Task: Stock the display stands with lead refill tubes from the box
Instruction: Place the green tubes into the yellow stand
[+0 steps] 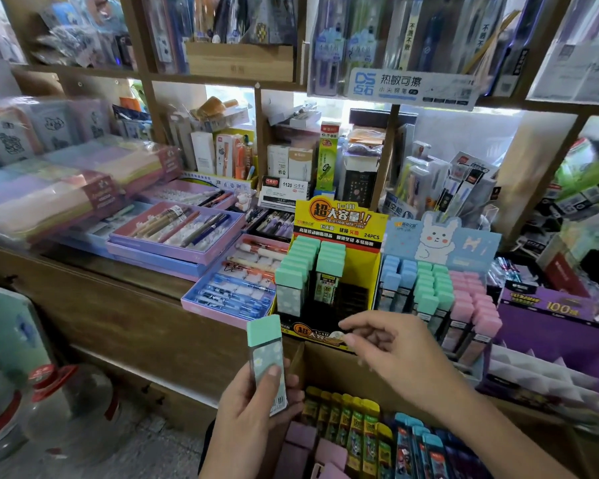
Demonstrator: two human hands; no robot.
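**A:** The left hand [253,406] has fingers and thumb wrapped round a mint-capped lead refill tube [267,361]. Cap up, barcode end down, and it's held over the near-left corner of the cardboard box [325,368].

**B:** And the right hand [391,354]? Loosely curled, nothing in it that I can see. It hovers at the front lip of the yellow display stand [370,267], which sits at twelve o'clock from the box.

**A:** So the hands are apart, with the tube at nine o'clock of the right one.

**B:** Look at that stand. Stocked mint tubes [301,261] fill the left columns, but at three o'clock of them there are dark empty slots [353,299]. I'd judge that's where this one belongs.

**A:** Agreed. Keep it upright, cap on top, label forward like its neighbours. Lower it straight down so it doesn't knock the row beside it.

**B:** The free hand could steady the stand's front edge. Light cardboard like that will probably slide if pushed.

**A:** And it shouldn't go in the bunny display stand [464,243] further round at three o'clock, because those columns look full.
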